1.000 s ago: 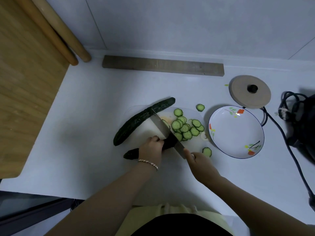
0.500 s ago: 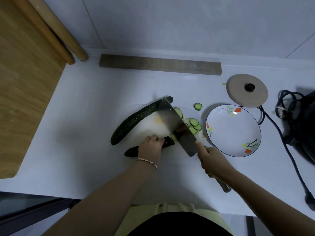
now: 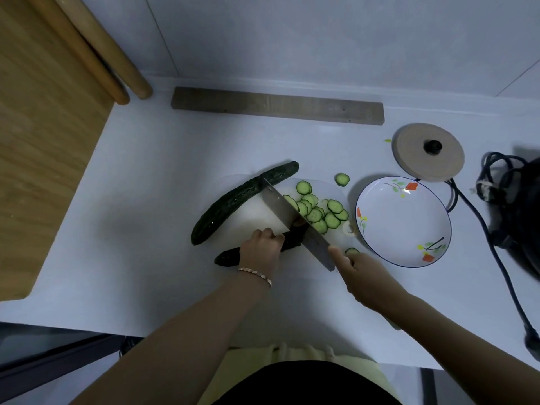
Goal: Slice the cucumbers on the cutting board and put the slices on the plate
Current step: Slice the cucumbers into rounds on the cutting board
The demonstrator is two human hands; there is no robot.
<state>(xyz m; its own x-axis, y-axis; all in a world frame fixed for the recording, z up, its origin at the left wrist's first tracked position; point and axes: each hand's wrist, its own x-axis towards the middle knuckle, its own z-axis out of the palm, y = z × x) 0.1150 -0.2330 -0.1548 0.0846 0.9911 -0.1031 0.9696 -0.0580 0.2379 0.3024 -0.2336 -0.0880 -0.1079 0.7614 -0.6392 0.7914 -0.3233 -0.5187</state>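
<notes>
Curled fingers of the left hand (image 3: 261,252) hold down the short cucumber (image 3: 226,257) in the low middle of the frame. Its other end is under the knife (image 3: 295,222), and the right hand (image 3: 362,277) grips the knife's handle. Green slices (image 3: 320,213) lie in a pile on the white cutting board (image 3: 254,214), right of the blade. One long cucumber (image 3: 242,200) lies along the board's upper left side. Just right of the board sits the plate (image 3: 403,226).

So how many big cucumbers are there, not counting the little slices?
2. The whole cucumber lies at the far edge of the board; the part-sliced cucumber is held by the left hand.
</notes>
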